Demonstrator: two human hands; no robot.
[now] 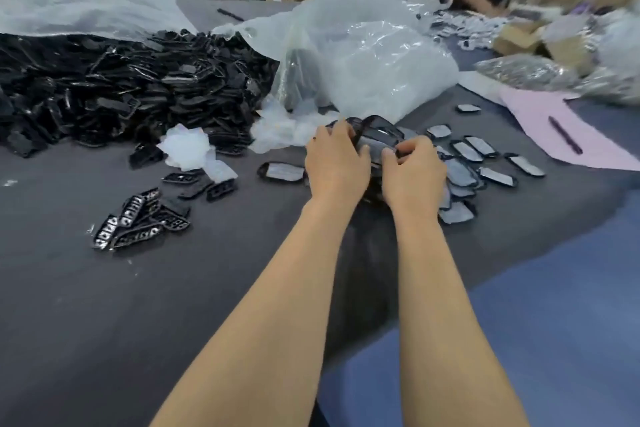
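- Head view. Your left hand (337, 163) and right hand (414, 172) meet over the middle of the dark grey cloth-covered table (104, 305), just in front of the clear plastic bag (363, 55).
- Between them is a glossy black oval plastic shell (379, 133), lifted slightly above the pile beneath it.
- Left hand: fingers curled over the shell's left end, gripping it. Judged purpose: a steady hold.
- Right hand: thumb and fingertips pinch the shell's right end. Judged purpose: the fine work at that edge. Whether film is being applied or peeled, you cannot tell from here.
- The film-covered black oval shells (498, 177) lie spread flat toward the table's right edge, just beside your right hand. Probably finished pieces, laid singly so the film faces stay unscuffed.
- The large heap of loose black plastic parts (121, 94) sits at the far left, spilling from a white sack. Likely raw stock, within your left arm's reach.
- The small pile of black slotted button frames (138, 222) lies nearer the left side, apart from the heap.
- Crumpled white film scraps (188, 149) lie between heap and hands.
- The pink paper sheet (540, 128) with a black pen (565, 135) lies at the right edge, probably for tallying.
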